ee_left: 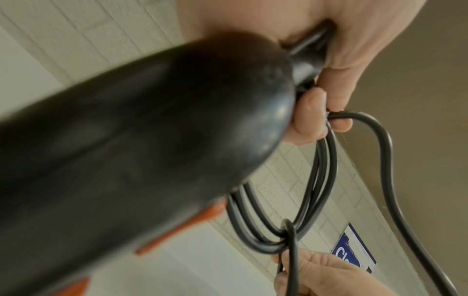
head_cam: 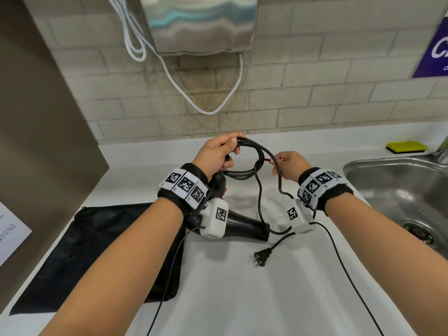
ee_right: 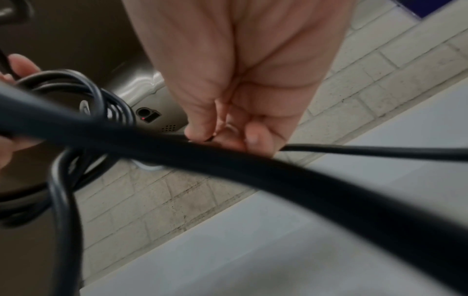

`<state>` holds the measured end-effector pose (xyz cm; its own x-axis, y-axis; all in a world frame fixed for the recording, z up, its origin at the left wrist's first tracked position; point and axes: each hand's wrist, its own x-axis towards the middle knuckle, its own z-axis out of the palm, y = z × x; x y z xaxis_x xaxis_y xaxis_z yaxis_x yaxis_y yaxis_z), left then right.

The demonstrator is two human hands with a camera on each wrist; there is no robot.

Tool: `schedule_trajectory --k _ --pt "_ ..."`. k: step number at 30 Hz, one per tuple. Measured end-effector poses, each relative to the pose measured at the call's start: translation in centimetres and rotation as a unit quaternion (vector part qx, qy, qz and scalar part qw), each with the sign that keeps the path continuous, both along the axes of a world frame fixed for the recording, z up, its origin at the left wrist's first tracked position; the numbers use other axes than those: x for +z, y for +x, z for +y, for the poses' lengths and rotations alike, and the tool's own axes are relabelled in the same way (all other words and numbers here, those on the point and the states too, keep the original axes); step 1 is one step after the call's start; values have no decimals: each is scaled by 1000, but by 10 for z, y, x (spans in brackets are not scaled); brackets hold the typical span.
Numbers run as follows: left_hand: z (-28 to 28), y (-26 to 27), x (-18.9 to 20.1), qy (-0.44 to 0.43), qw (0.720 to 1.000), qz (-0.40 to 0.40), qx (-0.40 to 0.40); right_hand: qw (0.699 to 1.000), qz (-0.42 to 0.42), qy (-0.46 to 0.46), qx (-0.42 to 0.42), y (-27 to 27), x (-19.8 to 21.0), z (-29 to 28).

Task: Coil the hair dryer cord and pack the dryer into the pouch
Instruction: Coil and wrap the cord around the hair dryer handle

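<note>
My left hand grips the coiled loops of the black cord together with the end of the dryer's handle. The black hair dryer hangs below it, its barrel on the white counter; in the left wrist view the dryer fills the frame, with orange switches. My right hand pinches a strand of cord just right of the coil. The loose tail runs down to the plug lying on the counter. The black pouch lies flat at the left.
A steel sink is at the right, with a yellow sponge on its rim. A metal hand dryer with white cables hangs on the tiled wall. A brown partition stands at the left.
</note>
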<state>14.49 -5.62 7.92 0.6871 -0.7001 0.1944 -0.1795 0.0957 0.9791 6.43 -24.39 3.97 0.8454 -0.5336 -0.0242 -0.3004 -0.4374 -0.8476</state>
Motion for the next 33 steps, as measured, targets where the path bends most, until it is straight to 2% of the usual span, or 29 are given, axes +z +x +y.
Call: schedule_trajectory --k 5,11,18,22,25,28,30,33 --pt "-1 0 -2 -12 1000 -2 15 997 -23 -31 -64 3 -3 -8" --pt "-3 1 -3 -10 999 -4 37 993 -1 -59 -106 2 -7 -13" --pt "-3 2 -5 -18 999 15 36 983 126 -85 -103 -14 -20 -21" --pt "-4 3 -5 -22 999 20 40 983 170 -50 -47 -13 -30 -7" --pt "-4 4 -4 -18 999 22 33 993 66 -93 10 -6 -23 10" --pt "-4 5 -4 -15 999 23 19 985 -50 -110 123 0 -6 26" --pt "-3 4 -4 -13 1000 25 10 980 -49 -76 176 2 3 30" --pt "-1 4 -3 -13 1000 26 0 979 -6 8 203 -2 9 33"
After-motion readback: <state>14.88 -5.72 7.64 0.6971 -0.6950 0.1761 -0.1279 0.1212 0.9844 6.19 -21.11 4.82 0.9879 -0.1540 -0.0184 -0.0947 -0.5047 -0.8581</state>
